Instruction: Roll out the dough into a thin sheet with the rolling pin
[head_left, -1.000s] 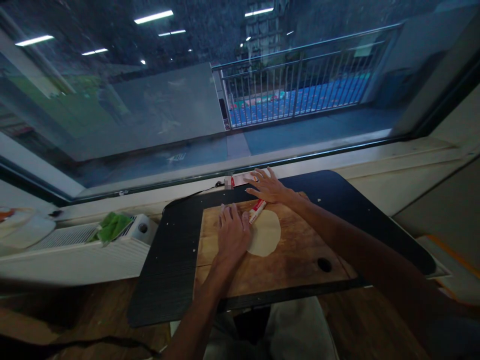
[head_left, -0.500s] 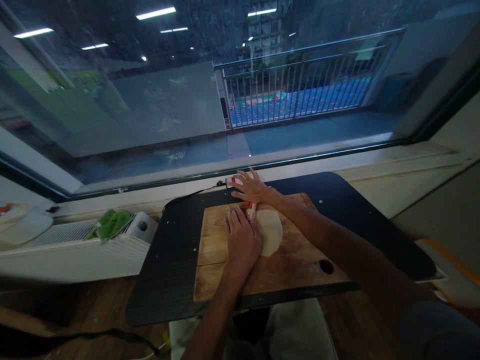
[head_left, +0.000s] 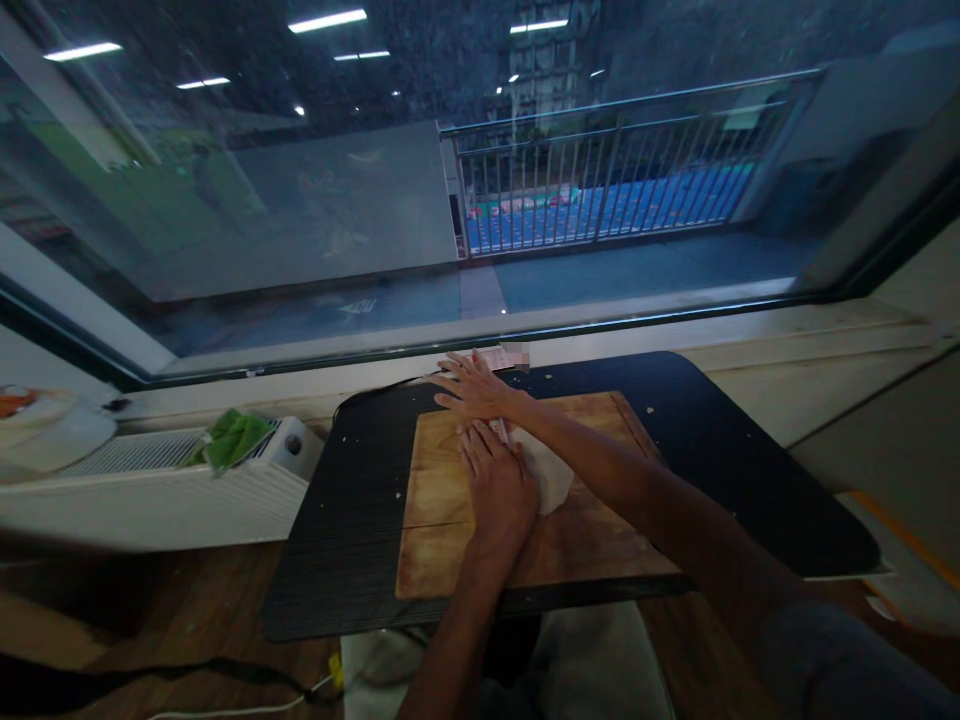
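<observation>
Far to the left of both hands I see a white radiator (head_left: 187, 505) with a green cloth (head_left: 236, 440) lying on it. Closer in, the black table (head_left: 330, 560) spreads beneath the hands, and on it the wooden board (head_left: 435, 510) shows bare grain just left of them. The right hand (head_left: 476, 388) comes next, open with fingers fanned, reaching across to just beyond the left one. The left hand (head_left: 499, 482) lies flat, fingers stretched out, over the board; its palm is hidden from me. Between the two I pick out a short stretch of a pale printed stick (head_left: 499, 431); I cannot tell how firmly either presses it. Immediately right of the left hand, partly under the right forearm, is the flat round of dough (head_left: 553, 483). Well beyond the hands, to the right, stands a railing (head_left: 615, 180) behind glass.
</observation>
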